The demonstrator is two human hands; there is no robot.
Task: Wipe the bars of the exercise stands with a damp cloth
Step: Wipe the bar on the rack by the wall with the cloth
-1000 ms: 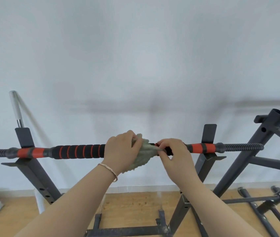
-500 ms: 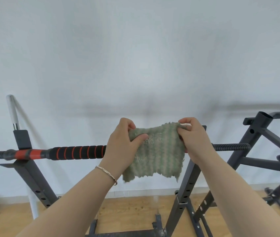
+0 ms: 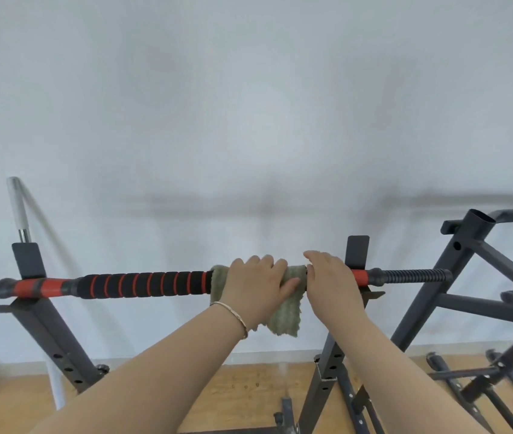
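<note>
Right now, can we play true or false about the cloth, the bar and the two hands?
1. The cloth hangs over the bar. True.
2. The left hand grips the cloth. True.
3. The bracelet is on the right wrist. False: it is on the left wrist.
4. The bar's foam grip is blue. False: it is black with red stripes.
5. The right hand is lifting the cloth high in the air. False: it rests on the bar beside the cloth.
</note>
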